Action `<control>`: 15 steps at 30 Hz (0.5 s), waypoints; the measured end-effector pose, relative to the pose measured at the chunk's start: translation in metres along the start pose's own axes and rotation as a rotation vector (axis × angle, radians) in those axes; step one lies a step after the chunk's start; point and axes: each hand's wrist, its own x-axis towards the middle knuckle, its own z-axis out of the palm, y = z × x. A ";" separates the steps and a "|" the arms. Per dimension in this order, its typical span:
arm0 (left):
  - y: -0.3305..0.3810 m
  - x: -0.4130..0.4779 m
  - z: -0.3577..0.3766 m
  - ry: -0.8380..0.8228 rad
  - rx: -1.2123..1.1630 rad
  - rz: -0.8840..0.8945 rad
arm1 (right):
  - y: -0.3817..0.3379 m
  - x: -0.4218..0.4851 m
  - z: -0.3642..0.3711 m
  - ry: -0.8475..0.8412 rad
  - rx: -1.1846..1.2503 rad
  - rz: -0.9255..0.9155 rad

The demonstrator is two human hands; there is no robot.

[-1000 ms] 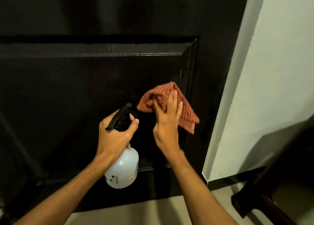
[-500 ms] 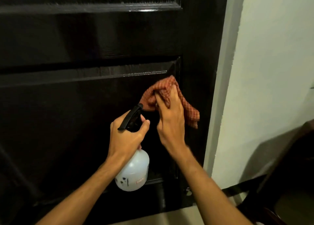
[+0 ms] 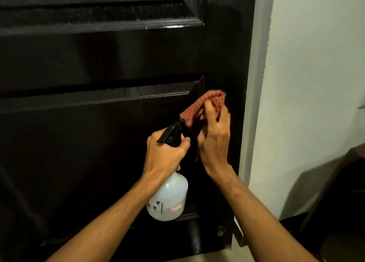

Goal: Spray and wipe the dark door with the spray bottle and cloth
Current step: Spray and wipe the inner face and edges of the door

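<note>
The left hand [image 3: 166, 155] is wrapped tight around the neck of the spray bottle [image 3: 167, 198], which hangs below it at 6 o'clock. At 2 o'clock from that hand, the right hand [image 3: 214, 141] bunches the red cloth [image 3: 203, 107] in its fingers against the dark door [image 3: 98, 64], near the door's 3 o'clock edge.

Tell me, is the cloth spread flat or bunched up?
Bunched up. The cloth is gathered in folds under the right hand, against the dark door.
</note>
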 end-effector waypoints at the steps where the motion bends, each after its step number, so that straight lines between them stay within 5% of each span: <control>1: 0.006 0.004 0.000 0.003 -0.003 0.003 | -0.003 0.013 -0.001 0.041 -0.019 0.013; 7: 0.021 0.002 -0.008 -0.026 -0.030 0.036 | 0.024 -0.044 0.013 -0.253 -0.289 -0.209; 15: 0.013 0.005 -0.016 0.032 -0.031 0.087 | 0.001 0.037 0.009 -0.176 -0.353 -0.302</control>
